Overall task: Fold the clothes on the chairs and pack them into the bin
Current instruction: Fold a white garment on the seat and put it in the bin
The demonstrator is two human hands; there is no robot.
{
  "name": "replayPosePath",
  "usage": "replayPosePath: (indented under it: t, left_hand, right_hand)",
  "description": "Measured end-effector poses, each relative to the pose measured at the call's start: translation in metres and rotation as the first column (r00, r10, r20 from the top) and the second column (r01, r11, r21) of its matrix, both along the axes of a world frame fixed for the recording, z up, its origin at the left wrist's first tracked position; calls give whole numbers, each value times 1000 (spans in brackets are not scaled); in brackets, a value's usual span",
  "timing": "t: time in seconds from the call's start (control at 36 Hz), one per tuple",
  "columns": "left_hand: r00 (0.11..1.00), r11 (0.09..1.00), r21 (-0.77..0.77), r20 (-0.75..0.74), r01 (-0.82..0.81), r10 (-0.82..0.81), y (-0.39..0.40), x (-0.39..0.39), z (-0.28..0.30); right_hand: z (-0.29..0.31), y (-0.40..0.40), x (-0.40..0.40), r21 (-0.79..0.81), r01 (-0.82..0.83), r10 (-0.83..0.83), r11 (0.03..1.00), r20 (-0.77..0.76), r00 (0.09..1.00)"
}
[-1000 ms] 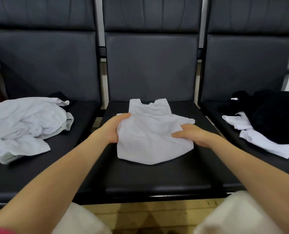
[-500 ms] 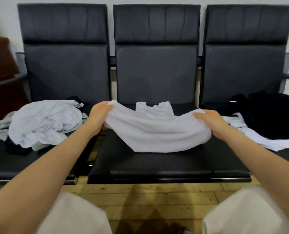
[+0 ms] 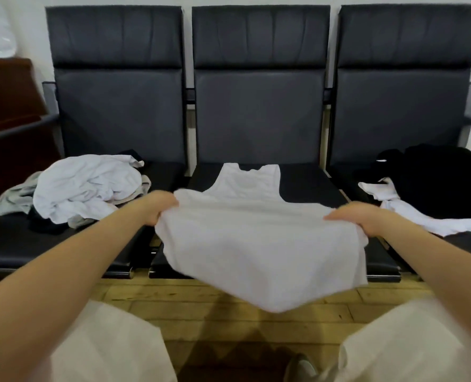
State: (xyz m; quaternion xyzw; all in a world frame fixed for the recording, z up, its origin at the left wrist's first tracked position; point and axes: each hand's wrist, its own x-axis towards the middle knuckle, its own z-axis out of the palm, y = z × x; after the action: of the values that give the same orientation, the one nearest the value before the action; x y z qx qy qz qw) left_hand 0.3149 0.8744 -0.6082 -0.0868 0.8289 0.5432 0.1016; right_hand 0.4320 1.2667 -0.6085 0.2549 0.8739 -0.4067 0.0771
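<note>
A white sleeveless top (image 3: 262,244) is stretched between my hands over the middle chair (image 3: 308,186). Its neck end still lies on the seat, and its lower part hangs past the seat's front edge above the floor. My left hand (image 3: 160,208) grips the top's left side. My right hand (image 3: 358,219) grips its right side. A heap of white and grey clothes (image 3: 85,188) lies on the left chair. On the right chair lie a black garment (image 3: 443,183) and a white one (image 3: 421,219). No bin is in view.
Three black padded chairs stand in a row against a white wall. A dark wooden cabinet (image 3: 8,106) is at the far left. The wooden floor (image 3: 223,323) lies between the chairs and my knees (image 3: 113,348). A shoe tip (image 3: 300,368) shows at the bottom.
My hands lifted the folded top off the middle seat, drew apart and pulled it toward me, so it has opened out and now hangs over the seat's front edge. The view has pulled back.
</note>
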Motion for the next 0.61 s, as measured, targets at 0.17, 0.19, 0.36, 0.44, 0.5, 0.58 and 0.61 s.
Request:
replayPosePath:
  t: [0.17,0.19,0.36,0.44,0.5,0.58,0.61]
  left_hand:
    - [977,883,-418,90,213,-193,22,14,-21]
    - [978,894,-399,68,206,-196,26,14,-19]
    - [988,953,-291,-94,86,-118,34,-14,-31]
    - [988,927,-375,-153,-33,-27,38,-33,-34]
    - [974,884,-449,-227,-130,28,43,-43,-34]
    - [954,824,-538,-301,-177,8,48,-59,-34]
    - [957,802,-574,-290,-165,-11,49,-64,-35]
  right_hand:
    - [-15,11,-6,-43,-55,61,998,137,989]
    - [-14,6,-8,-36,-48,52,998,120,991]
    - [-27,0,-37,103,73,-69,992,-45,997]
    - [-31,-3,-53,339,65,-11,939,-158,987]
    - [-34,-9,-66,502,87,15,860,-196,981]
    - [-39,-23,-86,550,55,40,834,-159,986]
    - [-39,-29,-92,542,22,52,840,-120,991]
